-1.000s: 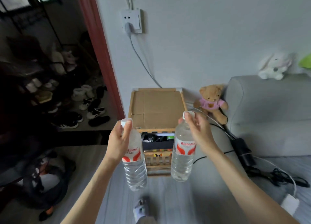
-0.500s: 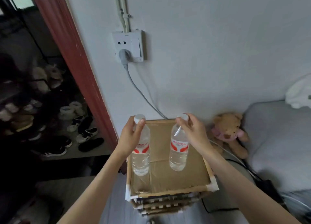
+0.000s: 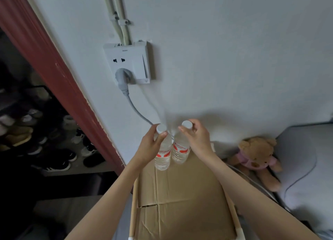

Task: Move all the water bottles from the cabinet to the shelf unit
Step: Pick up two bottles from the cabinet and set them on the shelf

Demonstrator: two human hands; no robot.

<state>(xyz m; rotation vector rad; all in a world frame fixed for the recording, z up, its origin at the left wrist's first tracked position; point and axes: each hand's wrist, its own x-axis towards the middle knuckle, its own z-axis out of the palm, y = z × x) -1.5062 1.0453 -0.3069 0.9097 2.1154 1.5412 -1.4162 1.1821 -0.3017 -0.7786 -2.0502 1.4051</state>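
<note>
White wall, socket (image 3: 128, 63), cardboard-topped shelf unit (image 3: 182, 194) below. Left hand (image 3: 150, 146) fingers pinch left bottle (image 3: 162, 154) neck; right hand (image 3: 195, 138) fingers pinch right bottle (image 3: 180, 149) under cap. Since half second ago: bottles drawn together, now side by side at back of cardboard, apparently set down. Placement nearly done; release pending.
</note>
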